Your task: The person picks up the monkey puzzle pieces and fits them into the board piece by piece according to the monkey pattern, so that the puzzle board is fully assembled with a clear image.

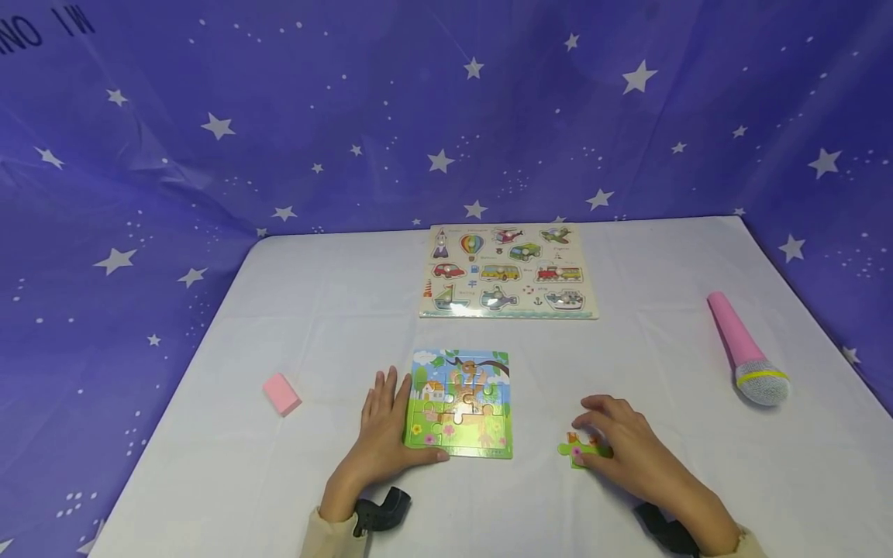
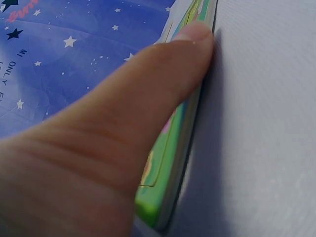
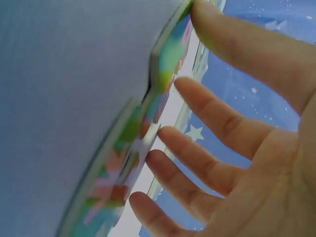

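A square jigsaw puzzle with a house, an animal and green grass lies flat on the white table. My left hand rests at its lower left corner, fingers straight along the left side. The left thumb lies across the puzzle's lower edge. To the right, my right hand is over loose green and pink puzzle pieces, partly hidden by it. In the right wrist view, the right thumb touches a piece, while the fingers are spread and loosely bent beside the pieces.
A wooden vehicle puzzle board lies behind the jigsaw. On the left is a pink block. A pink toy microphone lies at the right. Purple star-patterned cloth stands around the white tabletop.
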The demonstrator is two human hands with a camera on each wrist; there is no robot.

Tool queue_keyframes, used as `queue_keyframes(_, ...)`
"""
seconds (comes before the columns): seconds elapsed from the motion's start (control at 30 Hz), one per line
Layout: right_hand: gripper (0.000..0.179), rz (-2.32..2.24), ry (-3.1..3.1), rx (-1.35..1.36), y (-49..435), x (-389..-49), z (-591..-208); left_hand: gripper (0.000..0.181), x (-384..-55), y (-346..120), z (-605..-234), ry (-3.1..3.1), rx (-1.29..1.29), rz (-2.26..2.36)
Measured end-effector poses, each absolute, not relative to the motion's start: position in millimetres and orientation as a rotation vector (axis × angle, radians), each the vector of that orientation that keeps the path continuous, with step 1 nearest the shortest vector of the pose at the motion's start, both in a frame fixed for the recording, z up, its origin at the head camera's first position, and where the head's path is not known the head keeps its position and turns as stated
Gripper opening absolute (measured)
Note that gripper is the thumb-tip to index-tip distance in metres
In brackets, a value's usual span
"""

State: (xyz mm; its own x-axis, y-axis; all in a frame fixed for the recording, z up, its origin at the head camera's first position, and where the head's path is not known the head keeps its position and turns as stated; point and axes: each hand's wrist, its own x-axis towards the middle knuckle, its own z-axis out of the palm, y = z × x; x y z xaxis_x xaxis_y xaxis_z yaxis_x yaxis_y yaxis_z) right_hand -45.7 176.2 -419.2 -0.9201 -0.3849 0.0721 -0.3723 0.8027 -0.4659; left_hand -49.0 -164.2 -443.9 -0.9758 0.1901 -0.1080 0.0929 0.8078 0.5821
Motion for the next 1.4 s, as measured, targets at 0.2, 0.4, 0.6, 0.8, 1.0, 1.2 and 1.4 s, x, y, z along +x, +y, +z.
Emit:
queue_keyframes(0.2, 0.03, -0.775, 2.945, -0.62, 174.8, -44.4, -418.8, 0.121, -48.4, -164.5, -444.5, 2.849, 0.247, 0.93)
queue_keyframes(0.4, 0.032, -0.811, 2.956, -0.622, 173.3, -43.4, -418.5, 0.121, -48.4, -164.4, -443.6, 2.846, 0.242, 0.925)
queue_keyframes(0.6, 0.04, -0.849, 2.969, -0.63, 171.1, -40.7, -419.3, 0.12, -48.5, -163.9, -441.6, 2.822, 0.217, 0.899)
queue_keyframes(0.8, 0.039, -0.864, 2.9, -0.635, 170.8, -40.0, -418.7, 0.12, -48.2, -163.8, -441.5, 2.824, 0.22, 0.906)
queue_keyframes(1.0, 0.032, -0.921, 2.768, -0.649, 172.1, -41.9, -417.1, 0.12, -48.5, -164.1, -441.8, 2.825, 0.219, 0.904)
queue_keyframes(1.2, 0.03, -1.032, 2.709, -0.772, 176.0, -45.0, -420.9, 0.12, -49.1, -164.4, -442.2, 2.826, 0.221, 0.903)
queue_keyframes(1.4, 0.025, -1.123, 2.655, -0.859, 178.5, -44.8, -423.4, 0.12, -48.7, -164.2, -442.6, 2.832, 0.225, 0.909)
